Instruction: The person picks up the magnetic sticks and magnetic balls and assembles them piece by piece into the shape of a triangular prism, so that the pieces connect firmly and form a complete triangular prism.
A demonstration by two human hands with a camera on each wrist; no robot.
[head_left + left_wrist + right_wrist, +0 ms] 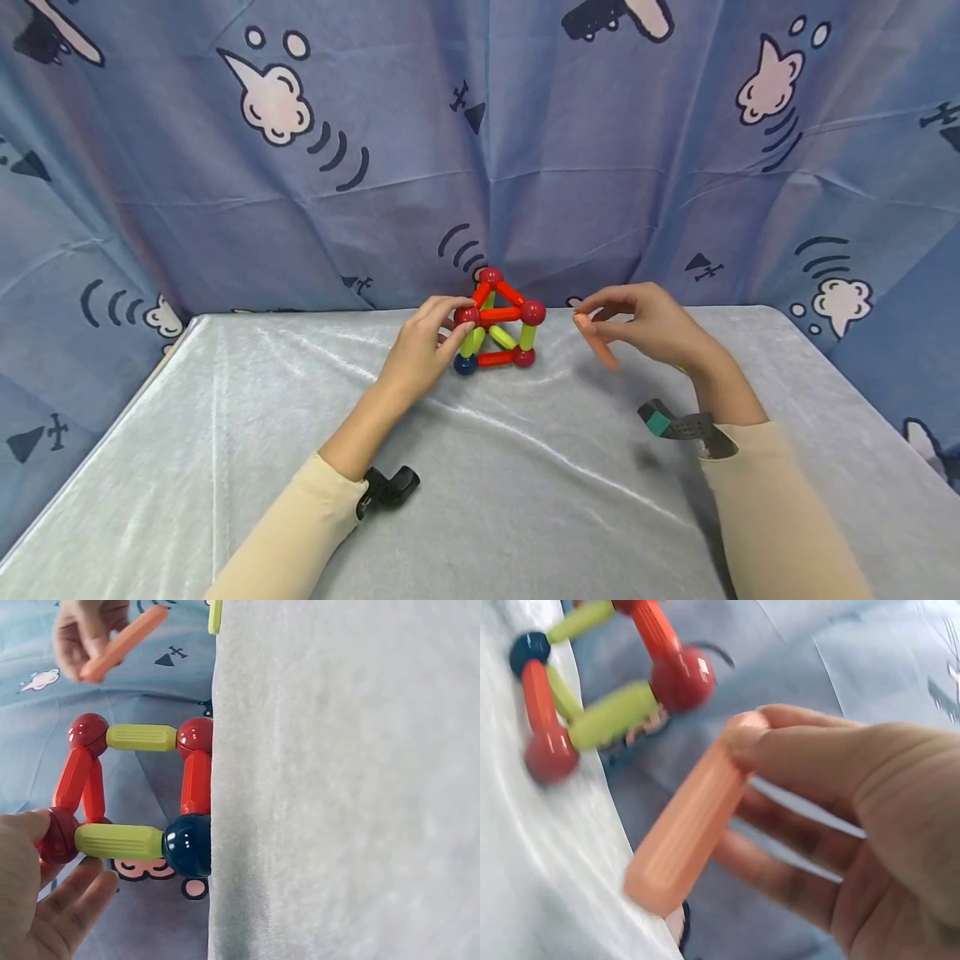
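Note:
A small prism-like frame of magnetic rods and balls stands on the table, with red rods (pixel 499 315), yellow-green rods (pixel 120 841), red balls (pixel 532 312) and a dark blue ball (pixel 465 364) at its lower left corner. My left hand (pixel 420 350) holds the upper left red ball (pixel 60 835) between thumb and fingers. To the right, apart from the frame, my right hand (pixel 656 325) pinches an orange rod (pixel 694 821) by one end. The rod's free end tilts down toward the table, slightly blurred.
A grey-white cloth covers the table (pixel 525 500). Behind it hangs a blue patterned curtain (pixel 570 167). Part of another yellow-green rod (pixel 680 369) shows behind my right wrist, mostly hidden. Each wrist wears a dark strapped-on device (pixel 390 487).

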